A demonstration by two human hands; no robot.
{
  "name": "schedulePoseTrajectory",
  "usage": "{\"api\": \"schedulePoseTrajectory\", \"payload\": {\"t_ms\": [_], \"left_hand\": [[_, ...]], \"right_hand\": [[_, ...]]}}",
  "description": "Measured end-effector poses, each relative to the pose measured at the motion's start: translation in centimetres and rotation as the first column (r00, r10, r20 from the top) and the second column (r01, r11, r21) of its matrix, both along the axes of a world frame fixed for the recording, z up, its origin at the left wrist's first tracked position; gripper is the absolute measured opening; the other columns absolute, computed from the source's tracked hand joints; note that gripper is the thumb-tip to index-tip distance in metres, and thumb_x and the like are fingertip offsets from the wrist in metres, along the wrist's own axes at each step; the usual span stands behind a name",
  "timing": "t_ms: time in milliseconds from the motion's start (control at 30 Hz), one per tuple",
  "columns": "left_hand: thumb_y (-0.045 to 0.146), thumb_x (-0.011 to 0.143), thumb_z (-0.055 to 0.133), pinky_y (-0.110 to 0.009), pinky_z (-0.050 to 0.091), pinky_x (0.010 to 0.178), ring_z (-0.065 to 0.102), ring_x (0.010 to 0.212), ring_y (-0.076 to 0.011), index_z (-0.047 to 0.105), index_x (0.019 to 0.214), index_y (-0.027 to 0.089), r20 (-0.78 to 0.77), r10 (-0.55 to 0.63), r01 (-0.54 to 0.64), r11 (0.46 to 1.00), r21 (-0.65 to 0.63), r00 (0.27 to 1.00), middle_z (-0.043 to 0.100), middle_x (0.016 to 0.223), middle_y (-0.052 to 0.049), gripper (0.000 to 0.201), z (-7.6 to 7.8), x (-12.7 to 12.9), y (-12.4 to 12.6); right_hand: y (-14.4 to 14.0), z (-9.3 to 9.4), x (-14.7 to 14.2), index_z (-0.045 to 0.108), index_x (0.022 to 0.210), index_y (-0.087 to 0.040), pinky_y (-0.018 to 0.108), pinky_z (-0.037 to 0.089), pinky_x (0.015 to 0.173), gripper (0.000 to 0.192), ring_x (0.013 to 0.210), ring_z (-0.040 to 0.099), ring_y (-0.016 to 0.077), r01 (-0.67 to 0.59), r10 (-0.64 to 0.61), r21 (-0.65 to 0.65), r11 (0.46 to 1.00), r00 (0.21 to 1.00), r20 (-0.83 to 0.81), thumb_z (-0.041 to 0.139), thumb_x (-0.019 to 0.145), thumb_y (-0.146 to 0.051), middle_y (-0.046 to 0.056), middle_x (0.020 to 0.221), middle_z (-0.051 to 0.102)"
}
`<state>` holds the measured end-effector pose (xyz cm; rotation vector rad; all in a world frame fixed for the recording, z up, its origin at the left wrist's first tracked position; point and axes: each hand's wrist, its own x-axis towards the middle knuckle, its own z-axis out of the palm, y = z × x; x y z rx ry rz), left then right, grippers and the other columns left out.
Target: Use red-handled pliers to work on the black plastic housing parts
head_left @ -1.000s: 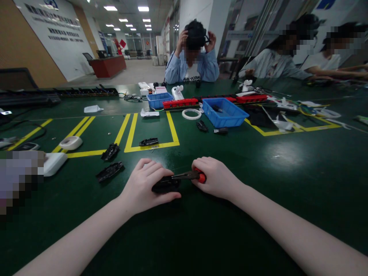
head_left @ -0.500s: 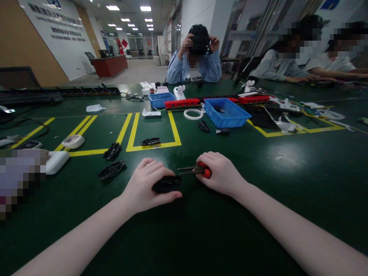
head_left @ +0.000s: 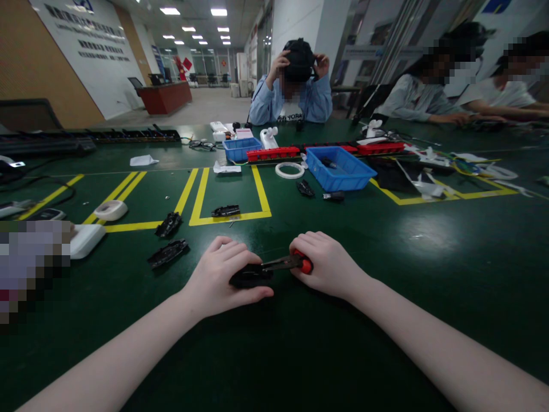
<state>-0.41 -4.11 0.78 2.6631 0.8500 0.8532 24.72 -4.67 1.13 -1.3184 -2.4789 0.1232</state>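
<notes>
The left hand point(head_left: 214, 280) lies over a black plastic part point(head_left: 251, 276) on the green surface point(head_left: 429, 257), its fingers curled and pressing the part down, thumb along the near edge. The right hand point(head_left: 328, 264) has its fingers wrapped tight around the red handle of a pair of pliers point(head_left: 288, 263), whose dark nose touches the part's top. Two similar black parts point(head_left: 168, 239) lie to the left, near the yellow tape lines point(head_left: 197, 194).

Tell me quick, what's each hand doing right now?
Left hand: closed on the black plastic part, pressing it to the table.
Right hand: closed on the red-handled pliers, tips at the part.
</notes>
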Motion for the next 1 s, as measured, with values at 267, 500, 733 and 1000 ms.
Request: {"api": "schedulePoseTrajectory", "payload": {"t_ms": [267,500,733,1000], "left_hand": [[0.046,0.087,0.066,-0.037,0.037,0.085,0.060,0.083,-0.0182,0.061,0.098,0.018,0.025,-0.004,0.003,1.000,0.010,1.000,0.066,0.087,-0.001,0.031,-0.11,0.05,0.00],[0.044,0.085,0.067,-0.037,0.037,0.084,0.060,0.082,-0.0182,0.062,0.096,0.018,0.038,0.004,-0.003,1.000,-0.007,0.999,0.066,0.085,-0.001,0.029,-0.02,0.02,-0.09],[0.041,0.085,0.068,-0.037,0.038,0.084,0.060,0.082,-0.0177,0.063,0.095,0.018,0.049,0.021,-0.020,1.000,-0.019,0.999,0.066,0.086,0.000,0.026,0.11,0.00,-0.02],[0.043,0.085,0.067,-0.037,0.038,0.083,0.059,0.080,-0.0175,0.062,0.095,0.018,0.023,-0.001,0.002,1.000,-0.012,1.000,0.066,0.085,-0.001,0.027,-0.04,0.12,0.08]], "right_hand": [[0.10,-0.08,0.04,0.054,0.080,-0.020,0.032,0.039,0.070,0.013,0.074,0.056,0.0188,-0.007,0.007,0.013,1.000,1.000,-0.007,0.065,0.075,-0.020,0.003,0.081,0.064],[0.07,-0.21,0.15,0.054,0.080,-0.020,0.032,0.039,0.069,0.013,0.073,0.055,0.0187,0.005,-0.005,0.022,1.000,1.000,-0.024,0.066,0.074,-0.021,0.003,0.081,0.063],[0.01,-0.09,0.19,0.055,0.080,-0.020,0.033,0.040,0.070,0.012,0.075,0.056,0.0191,-0.001,0.001,0.014,1.000,0.999,-0.038,0.066,0.075,-0.022,0.004,0.082,0.064],[-0.10,-0.04,-0.14,0.054,0.078,-0.020,0.033,0.040,0.070,0.012,0.073,0.056,0.0183,-0.026,0.025,-0.016,1.000,0.999,-0.028,0.066,0.074,-0.020,0.003,0.079,0.063]]}}
